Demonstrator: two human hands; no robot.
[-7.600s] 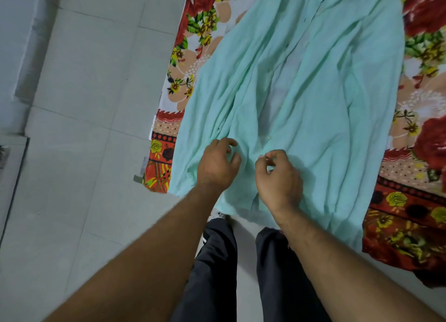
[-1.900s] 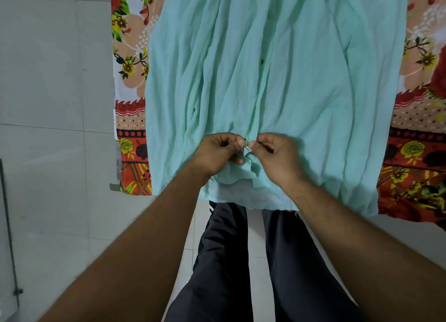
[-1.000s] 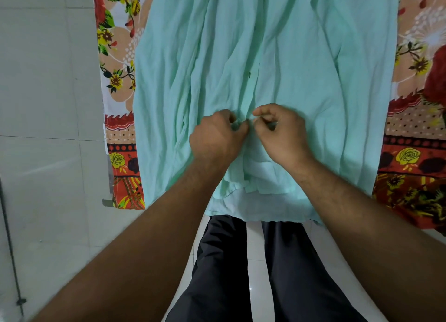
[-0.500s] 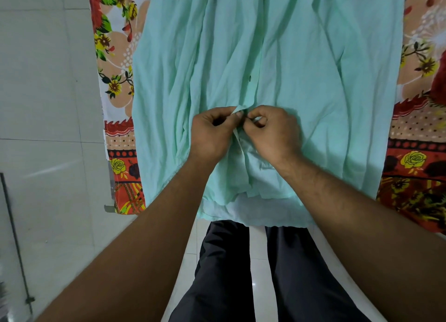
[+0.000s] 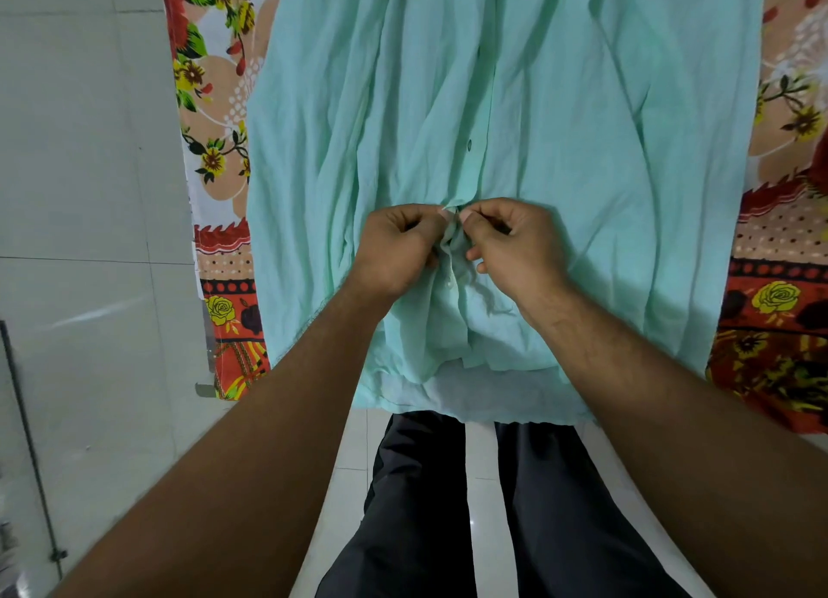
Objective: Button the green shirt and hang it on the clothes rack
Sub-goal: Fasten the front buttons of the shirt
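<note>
The green shirt (image 5: 560,117) lies spread flat on a floral bedsheet, its hem hanging over the near edge. My left hand (image 5: 396,248) pinches the left edge of the front placket. My right hand (image 5: 515,243) pinches the right edge, thumb tips almost meeting at the middle seam. A small pale button (image 5: 449,285) shows just below my fingers on the joined placket. A dark buttonhole (image 5: 469,145) sits higher up the seam. No clothes rack is in view.
The floral bedsheet (image 5: 215,158) in red, orange and white covers the bed on both sides of the shirt. Pale floor tiles (image 5: 85,194) lie to the left. A thin dark metal rod (image 5: 27,436) stands at the far left. My dark trousers (image 5: 421,508) are below.
Both hands have climbed up the placket from the hem toward the shirt's middle. The lower part of the front now lies joined, and a pale button shows below my fingers.
</note>
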